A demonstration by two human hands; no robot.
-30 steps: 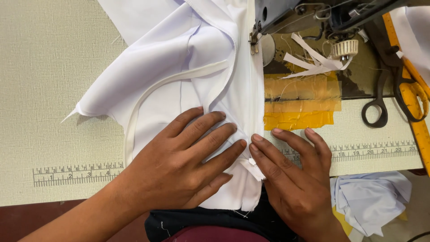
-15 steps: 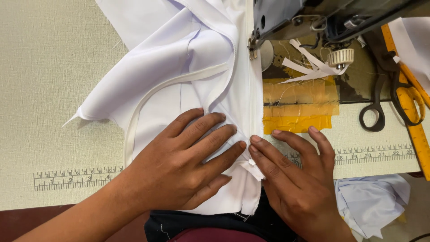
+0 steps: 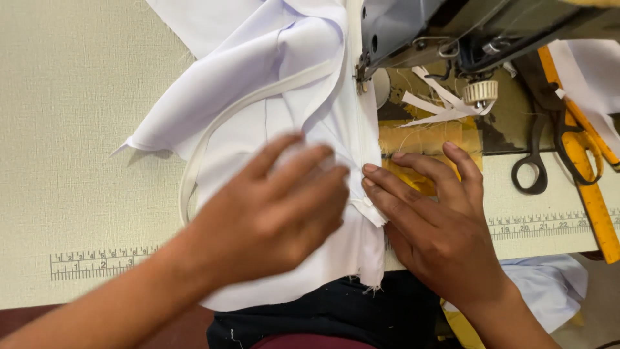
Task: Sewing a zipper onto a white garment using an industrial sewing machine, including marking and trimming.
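White fabric (image 3: 271,84): left hand (image 3: 278,207) has lifted, blurred; right hand (image 3: 433,220) stays.

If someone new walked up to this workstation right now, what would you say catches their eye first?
Most striking is the crumpled white cotton fabric spread across the cream textured tabletop, running up under the grey sewing machine head. Both hands press on it near the front edge: the left hand is blurred, and the right hand lies flat beside the seam. To the right lie black-handled scissors and a yellow ruler.
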